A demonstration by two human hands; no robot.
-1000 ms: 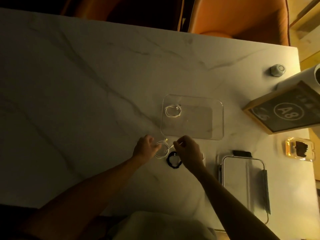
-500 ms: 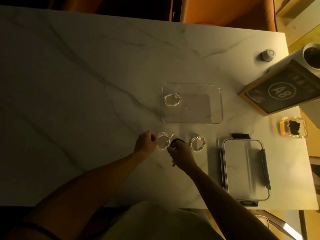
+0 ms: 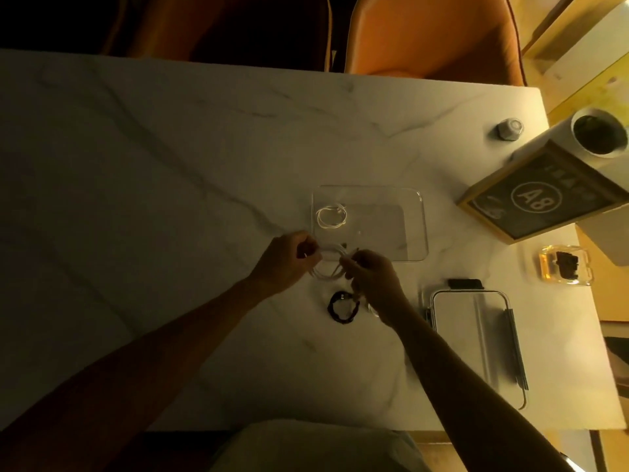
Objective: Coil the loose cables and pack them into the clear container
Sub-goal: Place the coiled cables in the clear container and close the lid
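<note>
The clear container [image 3: 413, 199] lies on the marble table, with one coiled white cable [image 3: 331, 217] in its left part. Just in front of its near left corner, my left hand [image 3: 284, 264] and my right hand [image 3: 372, 281] both grip a second white cable [image 3: 328, 272], looped between them a little above the table. A coiled black cable [image 3: 343, 307] rests on the table below my hands. A third white coil is mostly hidden under my right wrist.
The container's lid [image 3: 476, 338] with dark clips lies to the right. A framed A8 sign [image 3: 541, 199], a white cylinder [image 3: 578, 137], a small grey knob [image 3: 509, 129] and an amber dish [image 3: 565, 269] stand along the right edge. Orange chairs [image 3: 432, 35] are behind the table.
My right hand has left the black coil and come up to grip the white cable with my left hand. The view shifted, and the third white coil is now covered by my wrist.
</note>
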